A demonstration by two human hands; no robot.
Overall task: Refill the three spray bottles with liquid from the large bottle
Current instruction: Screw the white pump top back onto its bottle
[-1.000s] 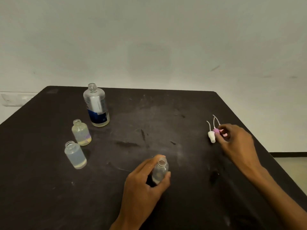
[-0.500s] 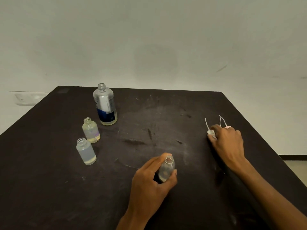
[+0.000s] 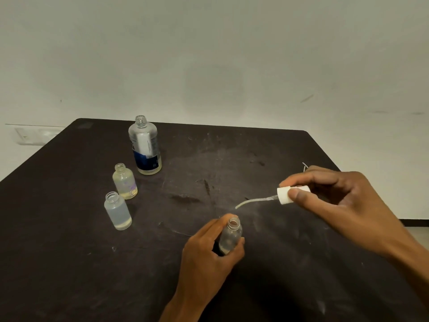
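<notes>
Small clear uncapped spray bottle (image 3: 229,238) is gripped upright by left hand (image 3: 209,256) near worktop (image 3: 69,263) front edge | white spray cap with curved dip tube (image 3: 284,195) is pinched by right hand (image 3: 336,201), held above and right of bottle mouth, apart.

The surface (image 3: 255,287) is matt black, scuffed and dusty; the bottles (image 3: 118,211) look like clear plastic; the spray cap (image 3: 284,195) is matt white plastic.

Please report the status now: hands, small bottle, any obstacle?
Left hand grips small open bottle upright on table. Right hand pinches white spray cap, tube aimed toward the bottle's mouth. Path between looks free.
</notes>
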